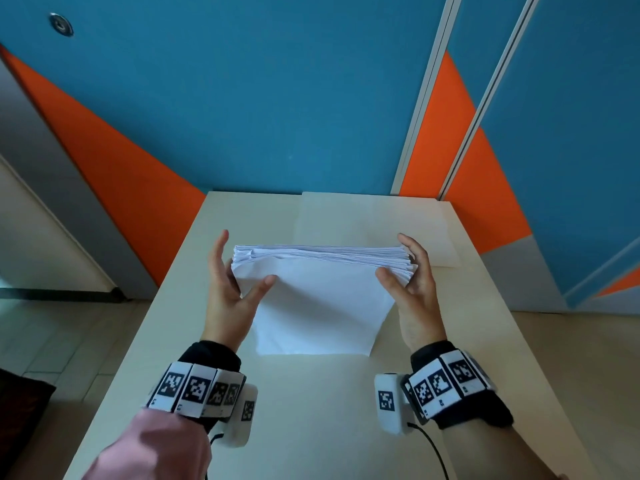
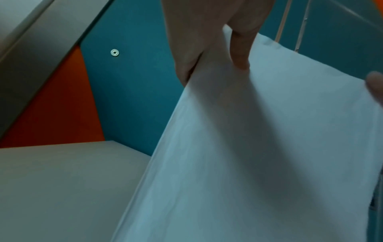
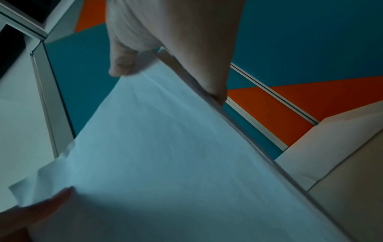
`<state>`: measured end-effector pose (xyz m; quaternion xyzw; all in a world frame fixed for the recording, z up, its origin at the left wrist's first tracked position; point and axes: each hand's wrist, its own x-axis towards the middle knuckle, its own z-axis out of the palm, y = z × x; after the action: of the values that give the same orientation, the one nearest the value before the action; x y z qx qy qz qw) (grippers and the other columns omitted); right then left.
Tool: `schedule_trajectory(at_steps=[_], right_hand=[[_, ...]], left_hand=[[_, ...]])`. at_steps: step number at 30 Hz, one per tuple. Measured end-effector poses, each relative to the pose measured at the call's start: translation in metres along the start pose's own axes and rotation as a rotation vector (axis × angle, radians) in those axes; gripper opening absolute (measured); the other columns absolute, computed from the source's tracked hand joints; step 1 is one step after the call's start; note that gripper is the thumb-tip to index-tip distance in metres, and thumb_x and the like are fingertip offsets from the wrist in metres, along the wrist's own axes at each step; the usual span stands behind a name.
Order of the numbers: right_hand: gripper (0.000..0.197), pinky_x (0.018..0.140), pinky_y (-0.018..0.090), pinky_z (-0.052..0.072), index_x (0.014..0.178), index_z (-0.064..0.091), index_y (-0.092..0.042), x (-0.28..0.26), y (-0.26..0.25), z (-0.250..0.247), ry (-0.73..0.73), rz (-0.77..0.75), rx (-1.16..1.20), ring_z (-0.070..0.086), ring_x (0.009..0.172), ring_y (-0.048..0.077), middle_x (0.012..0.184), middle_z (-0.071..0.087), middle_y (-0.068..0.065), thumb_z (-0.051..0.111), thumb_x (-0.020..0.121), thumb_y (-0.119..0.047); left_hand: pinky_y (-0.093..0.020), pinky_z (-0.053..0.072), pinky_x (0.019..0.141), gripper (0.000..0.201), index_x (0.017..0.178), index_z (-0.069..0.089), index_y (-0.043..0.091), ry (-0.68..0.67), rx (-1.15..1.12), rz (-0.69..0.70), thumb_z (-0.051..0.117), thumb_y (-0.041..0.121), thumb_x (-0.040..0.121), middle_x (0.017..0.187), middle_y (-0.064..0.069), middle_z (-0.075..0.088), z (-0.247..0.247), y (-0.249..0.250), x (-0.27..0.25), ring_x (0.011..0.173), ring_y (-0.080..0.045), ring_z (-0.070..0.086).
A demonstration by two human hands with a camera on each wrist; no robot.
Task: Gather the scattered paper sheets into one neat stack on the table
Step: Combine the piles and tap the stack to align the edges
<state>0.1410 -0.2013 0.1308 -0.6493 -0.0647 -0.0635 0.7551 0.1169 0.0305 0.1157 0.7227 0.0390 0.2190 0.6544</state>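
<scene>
**Stack up on edge, one sheet still out on the table**

I've got my left-hand fingers (image 1: 216,252) straight and spread along the left end of the paper stack (image 1: 320,299), thumb laid flat on the near face. The left wrist view agrees: thumb on the front sheet, fingers behind, paper sandwiched between. Same on the other side. The right-hand fingers (image 1: 414,251) run flat along the right end, thumb forward on the face. Neither hand curls round the paper; both press in from the ends, left hand (image 1: 230,289) and right hand (image 1: 414,289) facing each other like bookends.

The stack stands on its long lower edge, about mid-table (image 1: 304,410), leaning back a little, and its bottom edge looks to be touching the surface. Looks like a squaring-up stand to me.

Progress, as I judge it: most of the gathering is done, with a thick bundle in one place. But the top edge is ragged, with sheet ends stepped and fanned at both upper corners, the left one most of all. So tapping flush remains, then laying it flat.

And I spot at least one loose sheet (image 1: 374,226) lying flat behind the stack, reaching toward the table's far right corner. That one needs collecting.

Containers: I see no tray, box or bin. The table itself carries everything.
</scene>
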Motion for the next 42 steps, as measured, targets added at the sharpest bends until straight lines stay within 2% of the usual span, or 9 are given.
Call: schedule_trajectory(at_steps=[5,9,13,19,25,29,33,38,42], right_hand=[[0.069,0.114,0.035,0.031,0.119,0.041,-0.060,-0.002,-0.001,0.004,-0.049,0.021,-0.072,0.039,0.133,0.007,0.139,0.042,-0.017,0.073,0.068,-0.028],[0.057,0.114,0.044,0.031,0.115,0.046,-0.060,0.001,0.005,0.002,-0.027,0.032,-0.094,0.041,0.134,0.015,0.142,0.045,-0.006,0.070,0.071,-0.031],[0.016,0.092,0.048,0.049,0.093,0.062,-0.019,0.002,0.009,0.001,0.011,0.007,-0.081,0.064,0.092,0.024,0.096,0.067,0.008,0.065,0.084,-0.006],[0.022,0.075,0.034,0.046,0.076,0.054,-0.015,0.007,0.002,0.003,0.009,-0.008,-0.023,0.055,0.077,0.021,0.078,0.059,0.005,0.061,0.085,0.005],[0.015,0.080,0.034,0.047,0.084,0.056,-0.013,0.010,0.009,0.001,-0.064,0.056,-0.047,0.058,0.083,0.020,0.086,0.062,0.006,0.059,0.087,0.001],[0.015,0.075,0.028,0.050,0.083,0.056,-0.015,0.012,0.007,0.000,-0.064,0.057,-0.028,0.060,0.080,0.016,0.081,0.064,-0.001,0.069,0.077,-0.018],[0.015,0.075,0.025,0.049,0.083,0.055,-0.014,0.012,0.008,-0.001,-0.080,0.049,-0.036,0.059,0.081,0.017,0.082,0.062,0.002,0.069,0.077,-0.018],[0.015,0.075,0.026,0.048,0.083,0.054,-0.013,0.014,0.008,-0.001,-0.092,0.043,-0.045,0.057,0.080,0.017,0.084,0.060,0.006,0.060,0.086,0.001],[0.016,0.076,0.026,0.049,0.081,0.056,-0.017,0.013,0.006,-0.002,-0.105,0.040,-0.034,0.058,0.080,0.016,0.082,0.061,0.003,0.069,0.075,-0.025]], left_hand=[[-0.047,0.040,0.106,0.066,0.125,0.045,0.016,-0.092,-0.004,-0.058,0.068,0.041,0.068,0.122,-0.005,0.061,0.001,0.000,0.002,0.117,-0.019,0.057],[-0.047,0.040,0.106,0.049,0.116,0.047,0.024,-0.076,0.008,-0.055,0.067,0.034,0.073,0.121,-0.007,0.061,0.002,0.003,0.001,0.115,-0.020,0.057],[-0.049,0.039,0.106,0.045,0.119,0.043,0.026,-0.049,0.036,-0.032,0.063,0.023,0.080,0.122,-0.006,0.058,0.003,0.001,0.000,0.118,-0.025,0.054],[0.003,0.032,0.089,0.057,0.130,0.032,0.025,0.063,0.241,0.295,0.056,-0.002,0.086,0.110,0.015,0.050,0.001,0.006,0.003,0.100,0.026,0.045],[-0.001,0.035,0.087,0.023,0.099,0.049,0.017,0.030,0.438,0.493,0.052,-0.002,0.086,0.114,-0.016,0.055,-0.005,0.001,0.012,0.106,0.003,0.048],[-0.007,0.041,0.080,0.023,0.092,0.053,0.027,0.015,0.438,0.478,0.058,0.005,0.086,0.112,0.011,0.056,-0.012,0.000,0.015,0.107,0.011,0.050],[-0.024,0.052,0.080,0.036,0.096,0.046,0.051,0.055,0.279,0.307,0.059,0.019,0.084,0.105,0.034,0.059,-0.015,0.000,0.010,0.089,-0.015,0.065],[-0.020,0.051,0.077,0.023,0.110,0.053,0.023,0.036,0.393,0.404,0.055,0.015,0.088,0.111,-0.002,0.059,-0.018,-0.002,0.013,0.090,-0.025,0.063],[-0.032,0.054,0.075,0.020,0.104,0.054,0.019,0.019,0.431,0.386,0.061,0.021,0.086,0.105,-0.002,0.059,-0.018,0.006,0.015,0.086,-0.024,0.061]])
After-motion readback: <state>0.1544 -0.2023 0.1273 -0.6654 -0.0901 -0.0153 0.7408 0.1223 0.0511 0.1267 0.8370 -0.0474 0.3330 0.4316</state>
